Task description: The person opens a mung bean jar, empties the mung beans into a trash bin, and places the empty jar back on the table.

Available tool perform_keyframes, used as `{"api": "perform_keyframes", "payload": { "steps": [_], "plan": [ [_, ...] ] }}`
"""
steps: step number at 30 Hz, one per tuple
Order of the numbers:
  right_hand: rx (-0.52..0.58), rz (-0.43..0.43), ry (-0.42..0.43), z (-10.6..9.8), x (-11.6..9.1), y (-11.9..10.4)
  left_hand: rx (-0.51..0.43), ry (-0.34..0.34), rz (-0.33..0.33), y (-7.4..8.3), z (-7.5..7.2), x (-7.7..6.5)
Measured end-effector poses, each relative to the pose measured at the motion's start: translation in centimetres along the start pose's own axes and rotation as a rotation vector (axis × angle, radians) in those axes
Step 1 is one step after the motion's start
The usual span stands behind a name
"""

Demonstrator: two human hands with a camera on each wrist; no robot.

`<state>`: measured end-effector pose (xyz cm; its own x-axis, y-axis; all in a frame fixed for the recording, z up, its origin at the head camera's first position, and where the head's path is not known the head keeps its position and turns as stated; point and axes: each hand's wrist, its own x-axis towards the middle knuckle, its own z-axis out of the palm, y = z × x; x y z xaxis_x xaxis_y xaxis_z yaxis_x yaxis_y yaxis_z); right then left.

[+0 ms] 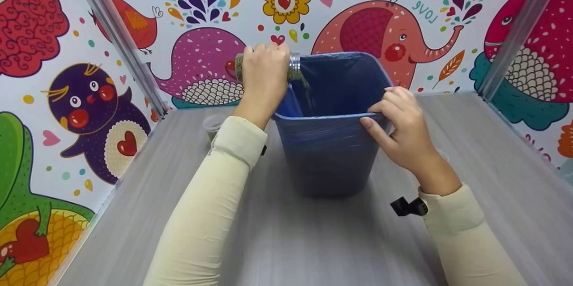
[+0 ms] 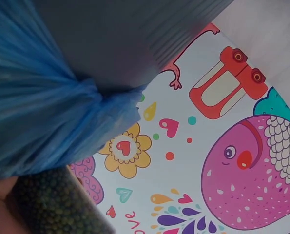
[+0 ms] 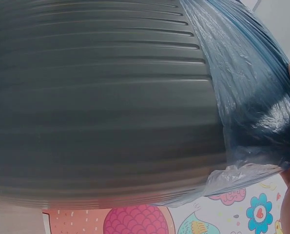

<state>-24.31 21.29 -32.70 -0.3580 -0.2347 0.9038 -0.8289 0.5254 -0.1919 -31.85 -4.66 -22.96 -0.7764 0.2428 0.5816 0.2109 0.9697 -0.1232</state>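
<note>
My left hand [image 1: 266, 69] grips a clear jar [image 1: 294, 66] lying nearly on its side above the left rim of a dark trash can [image 1: 331, 165]. Small green beans [image 2: 62, 200] fill part of the jar in the left wrist view. From its mouth, a thin stream of them [image 1: 307, 87] falls into the can. A blue plastic bag [image 1: 322, 127] lines the can and folds over its rim. At the near right corner, my right hand [image 1: 405, 129] pinches the lined rim, thumb outside. In the right wrist view the bag [image 3: 257, 97] hangs wrinkled over the ribbed wall.
A small clear container [image 1: 214, 125] stands on the grey table [image 1: 313, 245], left of the can and partly behind my left sleeve [image 1: 215, 187]. Patterned panels [image 1: 286, 31] with metal posts [image 1: 121, 40] close off the back and sides.
</note>
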Motion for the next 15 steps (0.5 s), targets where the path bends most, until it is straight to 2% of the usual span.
{"api": "perform_keyframes", "payload": {
  "steps": [15],
  "plan": [
    [-0.004, 0.001, 0.002, -0.04, -0.06, 0.05, 0.006, -0.004, 0.007, 0.17, 0.00, -0.01]
  ]
}}
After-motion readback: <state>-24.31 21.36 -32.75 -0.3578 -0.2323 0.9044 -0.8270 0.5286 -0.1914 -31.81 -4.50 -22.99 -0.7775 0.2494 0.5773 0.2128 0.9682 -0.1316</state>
